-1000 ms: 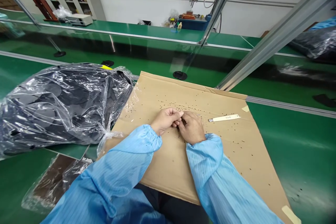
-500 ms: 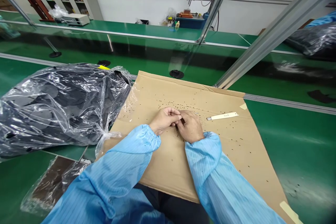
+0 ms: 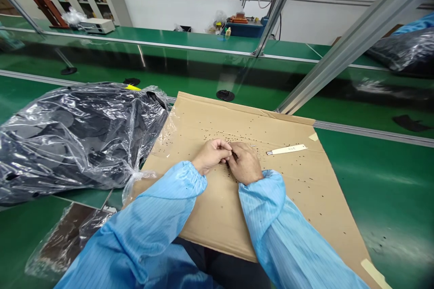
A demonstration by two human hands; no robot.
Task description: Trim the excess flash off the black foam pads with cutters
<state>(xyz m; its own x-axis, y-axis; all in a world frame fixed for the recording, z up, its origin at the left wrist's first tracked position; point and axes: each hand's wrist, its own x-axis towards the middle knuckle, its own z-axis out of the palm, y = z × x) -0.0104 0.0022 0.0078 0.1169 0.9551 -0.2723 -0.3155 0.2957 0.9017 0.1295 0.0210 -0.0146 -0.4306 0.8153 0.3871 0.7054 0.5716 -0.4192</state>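
Observation:
Close together over a cardboard sheet (image 3: 217, 216), my two hands meet at the fingertips. My left hand (image 3: 212, 154) is closed in a pinch, thumb against the fingers. My right hand (image 3: 247, 162) is closed too, its fingers curled in beside the left fingertips. Whatever they pinch is too small or too hidden to name. Scattered on the cardboard around and beyond my hands lie many tiny black bits (image 3: 233, 137). To the right of my right hand rests a cutter knife (image 3: 286, 149) with a cream handle and a short metal tip.
A large clear plastic bag (image 3: 74, 135) of black flat pieces lies at the left. Below it is a smaller plastic bag (image 3: 68, 239). A metal post (image 3: 352, 36) slants up at the right. Black round pieces (image 3: 225, 95) lie on the green surface beyond the cardboard.
The view has shifted very slightly. Both hands stay pinched together in the same place, with barely any finger movement.

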